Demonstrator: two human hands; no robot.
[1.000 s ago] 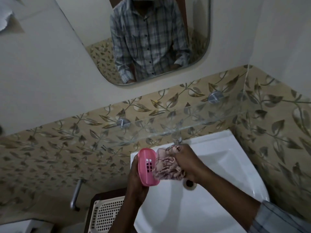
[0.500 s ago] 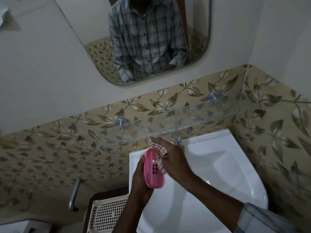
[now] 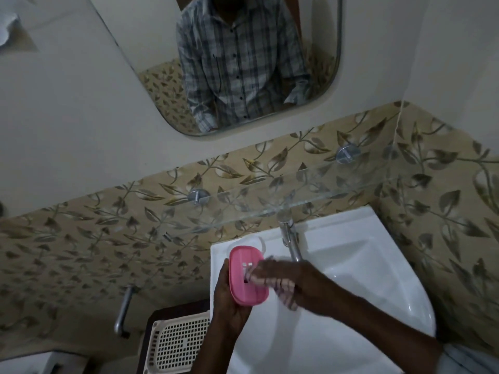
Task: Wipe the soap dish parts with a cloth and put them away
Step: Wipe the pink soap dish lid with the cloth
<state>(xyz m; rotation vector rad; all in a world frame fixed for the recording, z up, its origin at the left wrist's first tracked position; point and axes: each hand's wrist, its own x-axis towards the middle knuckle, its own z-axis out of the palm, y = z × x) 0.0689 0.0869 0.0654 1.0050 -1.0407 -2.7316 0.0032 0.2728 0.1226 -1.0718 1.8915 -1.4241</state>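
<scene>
My left hand (image 3: 228, 300) grips a pink slotted soap dish part (image 3: 244, 276) from its left side and holds it over the left end of the white sink (image 3: 364, 279). My right hand (image 3: 294, 286) presses a striped pinkish cloth (image 3: 272, 286) flat against the face of the pink part; the hand and cloth are blurred by motion. A clear or white piece (image 3: 260, 242) lies on the sink ledge just behind the pink part; I cannot tell what it is.
A chrome tap (image 3: 290, 238) stands at the back of the sink, under a glass shelf (image 3: 270, 203). A white perforated basket (image 3: 176, 344) sits left of the sink. A metal handle (image 3: 122, 311) sticks out of the tiled wall. A mirror (image 3: 237, 63) hangs above.
The pink part has turned so its flat slotted face shows more. My right hand, which held the cloth bunched, now lies flat and has slid across the face. The view shifted slightly.
</scene>
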